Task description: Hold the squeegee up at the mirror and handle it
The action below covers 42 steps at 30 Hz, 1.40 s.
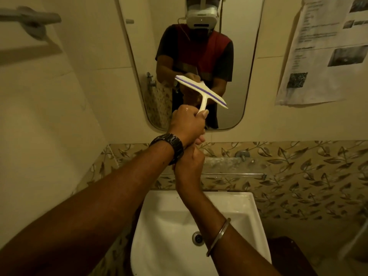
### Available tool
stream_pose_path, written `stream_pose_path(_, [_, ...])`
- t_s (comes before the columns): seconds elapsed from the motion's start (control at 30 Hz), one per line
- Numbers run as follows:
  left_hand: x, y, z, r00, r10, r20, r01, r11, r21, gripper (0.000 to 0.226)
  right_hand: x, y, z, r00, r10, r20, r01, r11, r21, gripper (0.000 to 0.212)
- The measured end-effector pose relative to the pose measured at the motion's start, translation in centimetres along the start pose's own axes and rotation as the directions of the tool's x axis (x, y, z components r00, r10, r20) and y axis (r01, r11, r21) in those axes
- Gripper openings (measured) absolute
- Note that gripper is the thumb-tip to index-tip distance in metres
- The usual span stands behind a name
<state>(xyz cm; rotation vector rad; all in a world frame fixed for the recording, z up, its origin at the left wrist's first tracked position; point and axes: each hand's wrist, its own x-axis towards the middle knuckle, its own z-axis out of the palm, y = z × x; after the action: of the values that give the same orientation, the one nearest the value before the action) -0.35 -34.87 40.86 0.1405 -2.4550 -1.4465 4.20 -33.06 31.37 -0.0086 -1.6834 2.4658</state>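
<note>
1. Head view: the mirror (229, 56) fills the far wall, its rounded lower edge ending above the leaf-patterned tile band (298, 166); plain wall runs to its left, and a printed paper sheet (326, 50) hangs just beside its right edge.
2. Below, the white sink (235, 212) lies near, its far rim meeting the tile band, with a narrow shelf (229, 162) and a tap (242, 154) between sink and mirror.
3. A towel bar (29, 18) sits far left, well apart from the hands.
4. The left hand (187, 124) (dark watch on its wrist) is clenched round the handle of the white squeegee (201, 92).
5. The squeegee's blade with its purple strip tilts down to the right, above the left hand, in front of the mirror's lower part.
6. The right hand (189, 162) is curled just below the left, touching its wrist; what it grasps, if anything, cannot be told.
</note>
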Motion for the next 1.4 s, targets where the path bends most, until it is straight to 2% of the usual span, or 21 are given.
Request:
stream_pose_path(0.17, [0.6, 7.0, 0.5, 0.971, 0.24, 0.02, -0.239, 0.971, -0.031, 0.029, 2.4, -5.6, -0.4, 0.973, -0.227, -0.043, 0.231, 0.964, 0.13, 0.032])
stream_pose_path(0.27, [2.8, 11.6, 0.5, 0.958, 0.284, 0.023, -0.284, 0.959, -0.009, 0.029, 5.1, -9.2, 0.3, 0.951, -0.299, -0.079, 0.308, 0.93, 0.198, 0.031])
stream_pose_path(0.43, [4.9, 12.9, -1.0, 0.974, 0.225, 0.008, -0.225, 0.974, 0.016, 0.025, 6.7, -10.3, 2.6, 0.96, -0.271, -0.069, 0.28, 0.933, 0.227, 0.036])
stream_pose_path(0.63, [3.5, 6.5, -3.2, 0.982, 0.187, -0.035, -0.188, 0.982, -0.027, 0.032, 3.9, -5.7, 4.3, 0.991, -0.133, 0.015, 0.13, 0.982, 0.136, 0.038])
stream_pose_path(0.73, [2.2, 2.4, -4.3, 0.997, 0.078, -0.019, -0.079, 0.994, -0.072, 0.032, 1.7, -2.5, 4.5, 0.996, -0.064, 0.063, 0.063, 0.998, 0.015, 0.039])
stream_pose_path(0.8, [1.4, 0.8, -4.8, 1.0, 0.013, -0.011, -0.014, 0.996, -0.091, 0.033, 0.5, -1.1, 4.4, 0.992, -0.075, 0.1, 0.077, 0.997, -0.014, 0.044])
stream_pose_path(0.87, [1.0, 1.0, -4.9, 1.0, 0.017, -0.003, -0.017, 0.992, -0.121, 0.036, 0.2, -1.2, 4.2, 0.984, -0.131, 0.12, 0.133, 0.991, -0.008, 0.047])
stream_pose_path(0.97, [1.6, 4.1, -4.6, 0.992, 0.128, -0.024, -0.13, 0.979, -0.16, 0.038, 1.8, -3.9, 4.0, 0.976, -0.204, 0.07, 0.203, 0.979, 0.031, 0.045])
stream_pose_path(1.1, [3.1, 6.9, -4.5, 0.976, 0.209, -0.067, -0.215, 0.97, -0.111, 0.037, 3.9, -6.2, 4.4, 0.964, -0.264, 0.032, 0.264, 0.964, 0.016, 0.048])
stream_pose_path(1.27, [2.5, 3.0, -5.0, 0.993, 0.102, -0.067, -0.111, 0.983, -0.146, 0.035, 2.8, -2.6, 4.9, 0.97, -0.219, 0.1, 0.221, 0.975, 0.001, 0.047])
stream_pose_path(1.4, [1.0, -2.0, -5.7, 0.996, -0.053, -0.071, 0.038, 0.98, -0.196, 0.038, 0.7, 2.2, 4.7, 0.968, -0.182, 0.171, 0.205, 0.97, -0.127, 0.052])
